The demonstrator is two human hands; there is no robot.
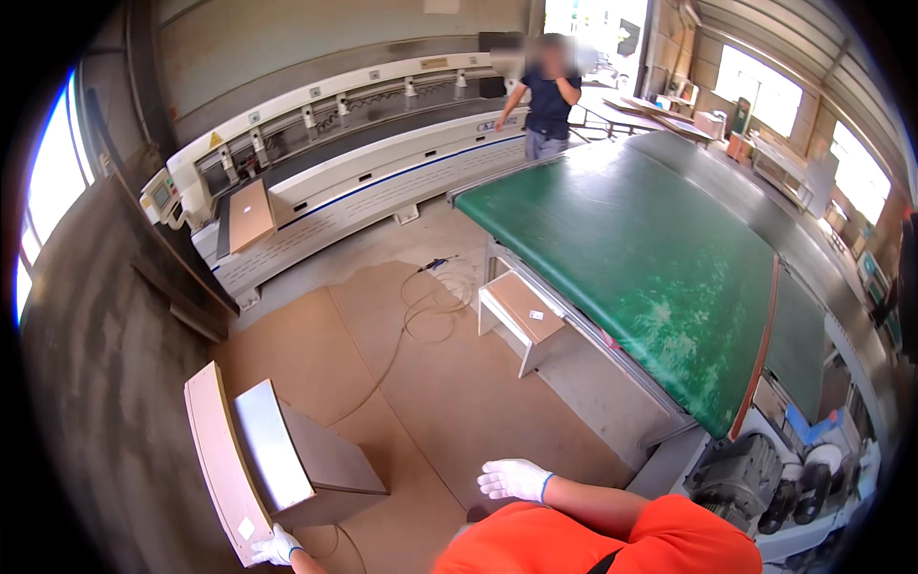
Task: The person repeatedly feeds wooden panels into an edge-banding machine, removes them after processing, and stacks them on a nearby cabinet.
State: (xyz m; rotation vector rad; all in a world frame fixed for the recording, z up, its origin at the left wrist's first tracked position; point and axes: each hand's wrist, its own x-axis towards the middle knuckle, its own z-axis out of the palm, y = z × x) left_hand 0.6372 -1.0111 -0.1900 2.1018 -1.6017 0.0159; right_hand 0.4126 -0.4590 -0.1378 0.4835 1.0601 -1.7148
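My left hand (275,546), in a white glove, grips the near end of a long pinkish-brown wooden panel (223,450) that carries a white label. Right beside the panel stands a box-like cabinet piece (335,469) with a pale, shiny top (272,445); whether the two are joined I cannot tell. My right hand (514,480), also gloved, hangs over the brown floor sheet in front of my body. Its fingers are stretched out and hold nothing.
Brown sheeting (421,402) covers the floor, crossed by a thin coiled hose (411,320). A green conveyor belt (612,239) stands at right, a small white-legged bench (521,311) beside it. A long white machine (354,191) bears a board (251,215). A person (550,100) stands behind.
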